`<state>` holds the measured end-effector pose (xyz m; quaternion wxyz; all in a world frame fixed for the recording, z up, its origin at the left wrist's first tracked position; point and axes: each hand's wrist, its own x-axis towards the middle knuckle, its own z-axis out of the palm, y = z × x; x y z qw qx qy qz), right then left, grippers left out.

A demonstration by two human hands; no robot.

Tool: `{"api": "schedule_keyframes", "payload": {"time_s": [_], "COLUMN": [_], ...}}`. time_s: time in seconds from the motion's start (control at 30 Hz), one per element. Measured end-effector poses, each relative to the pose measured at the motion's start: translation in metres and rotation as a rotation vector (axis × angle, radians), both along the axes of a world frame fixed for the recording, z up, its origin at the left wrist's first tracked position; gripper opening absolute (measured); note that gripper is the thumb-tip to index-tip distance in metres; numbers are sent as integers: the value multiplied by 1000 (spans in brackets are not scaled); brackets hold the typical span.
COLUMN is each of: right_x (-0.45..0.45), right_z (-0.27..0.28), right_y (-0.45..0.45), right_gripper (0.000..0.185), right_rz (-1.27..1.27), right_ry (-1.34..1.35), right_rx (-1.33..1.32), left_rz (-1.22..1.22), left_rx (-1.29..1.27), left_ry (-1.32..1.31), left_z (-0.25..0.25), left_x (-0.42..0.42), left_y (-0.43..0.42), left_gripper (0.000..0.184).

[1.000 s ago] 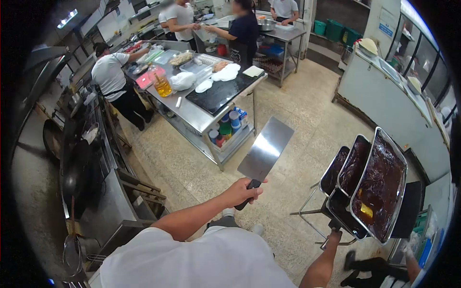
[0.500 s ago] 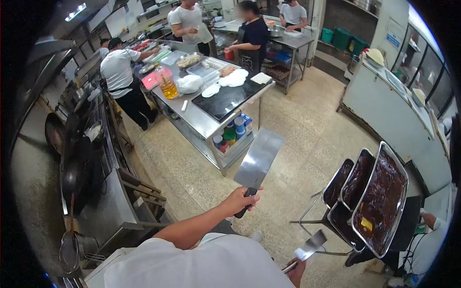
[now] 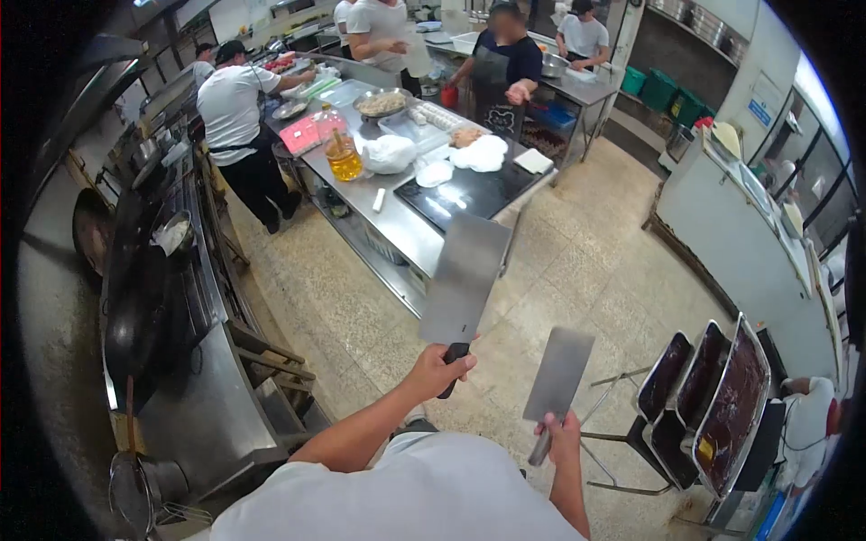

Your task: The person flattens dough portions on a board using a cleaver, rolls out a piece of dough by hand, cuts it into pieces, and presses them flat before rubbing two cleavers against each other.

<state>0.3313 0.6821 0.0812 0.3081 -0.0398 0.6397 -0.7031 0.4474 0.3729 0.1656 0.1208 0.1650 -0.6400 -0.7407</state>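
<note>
My left hand (image 3: pixel 435 371) is closed round the black handle of a large cleaver (image 3: pixel 465 279), whose broad blade points up and away from me. To the right, my right hand (image 3: pixel 563 437) grips a second, smaller cleaver (image 3: pixel 559 371) by its pale handle, blade also raised. Both blades are in the air over the floor. Beyond the larger blade stands a steel work table (image 3: pixel 388 216), with a black board (image 3: pixel 465 200) on its near end. White covered mounds (image 3: pixel 478 153) lie on the board.
Trays of dark glossy food (image 3: pixel 735 410) stand on a rack at right. A wok range (image 3: pixel 171 298) runs along the left, with a strainer (image 3: pixel 133 496) near me. An oil bottle (image 3: pixel 343 158) is on the table. A person in a dark shirt (image 3: pixel 505 59) and several others stand around it.
My right hand has risen and moved forward, bringing the smaller cleaver fully into view. The larger cleaver has shifted slightly left. The person in the dark shirt has turned, one hand held out.
</note>
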Motion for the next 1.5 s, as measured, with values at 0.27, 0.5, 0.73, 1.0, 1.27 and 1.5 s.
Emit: {"api": "schedule_keyframes", "payload": {"time_s": [0.27, 0.5, 0.73, 1.0, 1.27, 1.5], "right_x": [-16, 23, 6, -60, -91, -69], "right_z": [122, 138, 133, 134, 137, 122], "right_y": [-240, -325, -362, -368, -399, -417], "right_gripper": [22, 20, 14, 21, 36, 37], "right_rz": [332, 721, 914, 1030, 1259, 1391], "right_ry": [106, 59, 164, 435, 922, 1041], "right_rx": [-117, -15, 61, 142, 119, 141], "left_rz": [120, 371, 269, 233, 341, 537], "left_rx": [371, 384, 221, 280, 321, 396], "left_ry": [-181, -70, -317, -336, -360, -398], "left_z": [6, -18, -7, 14, 13, 19], "left_x": [66, 116, 137, 95, 85, 110], "left_y": [-108, -130, -127, -94, -69, -61], "left_gripper": [41, 54, 48, 53, 63, 63]}}
